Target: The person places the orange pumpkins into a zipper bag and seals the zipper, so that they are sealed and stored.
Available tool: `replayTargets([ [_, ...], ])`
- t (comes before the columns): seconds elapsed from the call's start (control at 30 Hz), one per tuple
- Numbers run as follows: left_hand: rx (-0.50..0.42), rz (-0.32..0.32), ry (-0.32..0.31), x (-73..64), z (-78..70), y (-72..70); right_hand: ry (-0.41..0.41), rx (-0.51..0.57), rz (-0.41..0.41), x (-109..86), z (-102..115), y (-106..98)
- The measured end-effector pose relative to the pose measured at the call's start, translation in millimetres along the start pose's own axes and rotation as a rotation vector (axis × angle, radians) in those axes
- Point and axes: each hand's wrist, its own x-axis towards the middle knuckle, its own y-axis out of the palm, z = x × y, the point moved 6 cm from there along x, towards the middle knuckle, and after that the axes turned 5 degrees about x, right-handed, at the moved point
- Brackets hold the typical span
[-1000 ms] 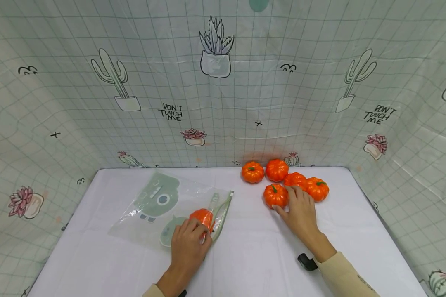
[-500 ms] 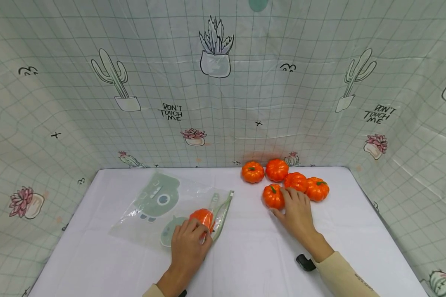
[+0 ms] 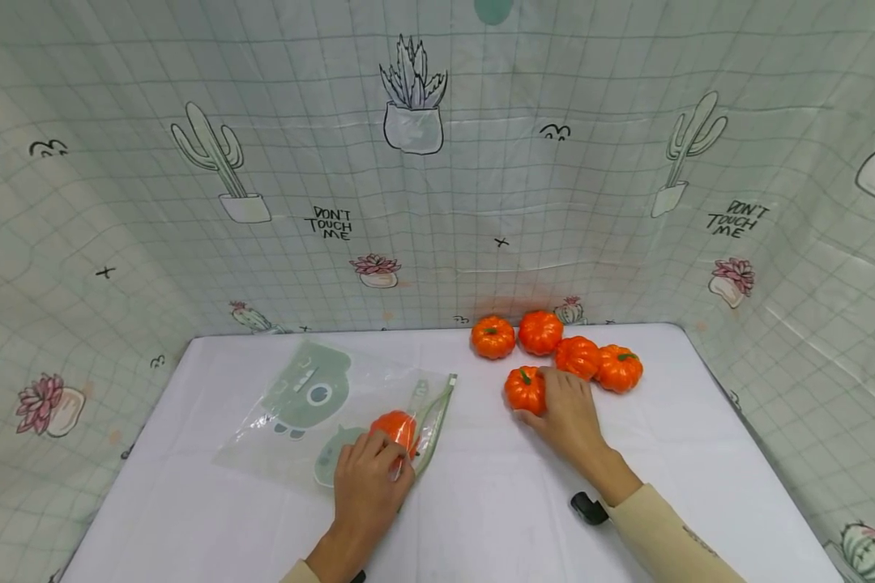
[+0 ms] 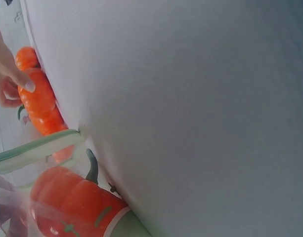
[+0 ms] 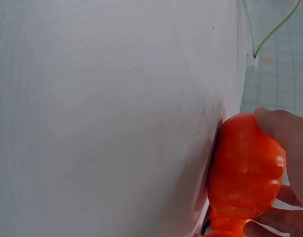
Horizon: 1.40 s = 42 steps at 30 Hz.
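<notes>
My right hand (image 3: 572, 417) holds a small orange pumpkin (image 3: 525, 390) with a green stem, right of the middle of the table. In the right wrist view, thumb and fingers wrap round this pumpkin (image 5: 247, 170), which sits low by the white cloth. A clear zip bag (image 3: 372, 372) with green cartoon prints lies flat at the left, its green-edged mouth facing right. Just inside that mouth is another pumpkin (image 3: 396, 427). Curled fingers of my left hand (image 3: 368, 486) pinch the bag near its opening. In the left wrist view the green zip edge (image 4: 37, 148) stands raised over the bagged pumpkin (image 4: 77, 202).
Behind my right hand, several more pumpkins (image 3: 492, 338) stand in a loose row near the back edge of the white-covered table (image 3: 481, 518). A patterned cloth wall (image 3: 437, 202) rises behind and at both sides. A black strap piece (image 3: 589, 508) shows at my right wrist.
My right hand and the pumpkin in it have shifted left and slightly nearer, away from the other pumpkins. The left hand stays in place on the bag. The head view has tilted slightly.
</notes>
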Motion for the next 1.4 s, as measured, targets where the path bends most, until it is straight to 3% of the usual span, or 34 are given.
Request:
replayTargets([
  [0.4,-0.011,-0.026,0.006,-1.0,-1.0,-0.6,0.015,0.050,0.030,-5.7,4,5],
  [0.87,-0.014,0.000,-0.014,-0.3,-1.6,-1.1,-0.094,0.104,0.058,-23.5,63,7],
  [1.4,-0.017,0.022,-0.032,0.2,-1.1,-0.7,-0.189,0.157,0.130,-30.7,98,24],
])
